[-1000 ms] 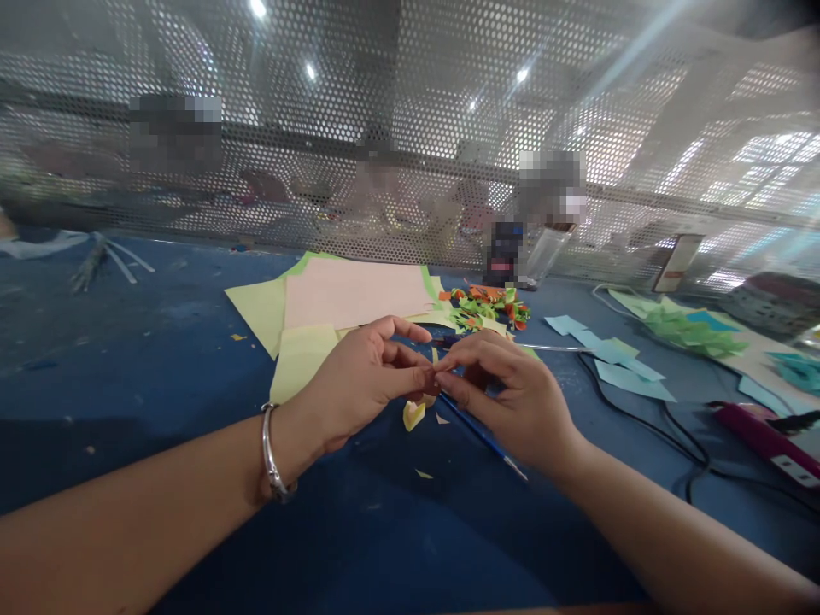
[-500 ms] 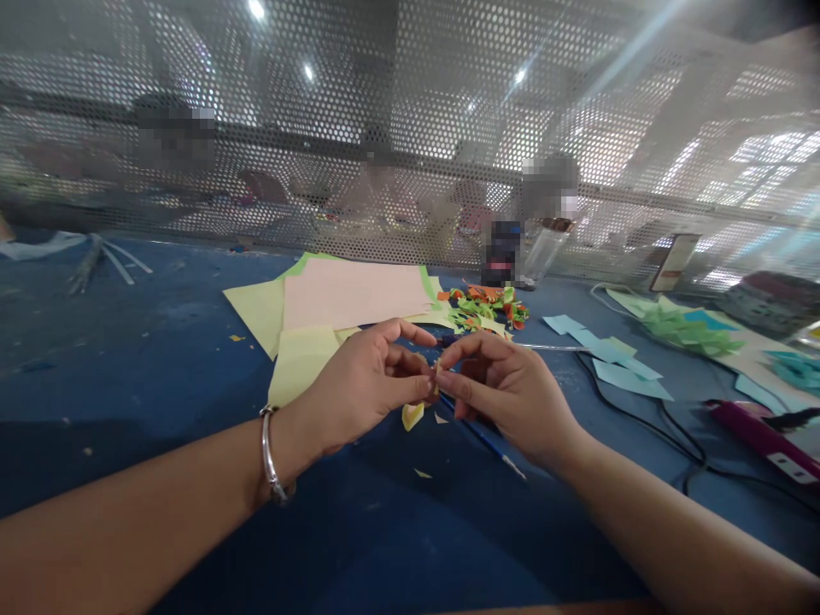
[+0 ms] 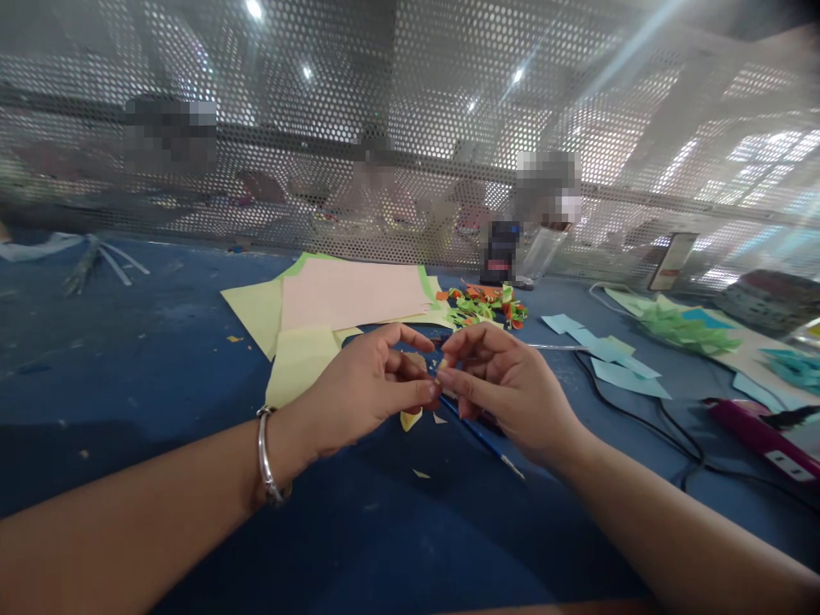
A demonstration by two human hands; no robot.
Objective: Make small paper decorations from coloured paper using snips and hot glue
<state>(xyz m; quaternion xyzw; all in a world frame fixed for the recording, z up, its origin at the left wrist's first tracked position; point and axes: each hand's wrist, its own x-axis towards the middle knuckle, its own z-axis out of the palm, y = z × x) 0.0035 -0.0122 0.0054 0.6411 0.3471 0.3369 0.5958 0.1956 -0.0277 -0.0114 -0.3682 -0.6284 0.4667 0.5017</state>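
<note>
Over the blue table, my left hand (image 3: 368, 371) and my right hand (image 3: 506, 380) meet fingertip to fingertip. Between them is a tiny pale yellow paper piece (image 3: 442, 366), pinched by my right thumb and finger. My left thumb and fingers close on its lower end, which they mostly hide; my left index finger arches above. Just below lie a folded yellow paper piece (image 3: 411, 419) and small paper scraps (image 3: 421, 474). A thin blue stick-like tool (image 3: 490, 446) with a pale tip runs out from under my right hand.
Behind my hands lie pink paper (image 3: 355, 290), yellow sheets (image 3: 298, 367) and a pile of green and orange paper bits (image 3: 487, 306). To the right are light blue paper squares (image 3: 628, 376), black cables (image 3: 666, 436) and a purple power strip (image 3: 759, 436). A perforated metal screen (image 3: 384, 111) stands behind.
My right index finger has risen slightly, and the fingertips have shifted a little around the small yellow piece. The view has moved very slightly; the things on the table lie as before.
</note>
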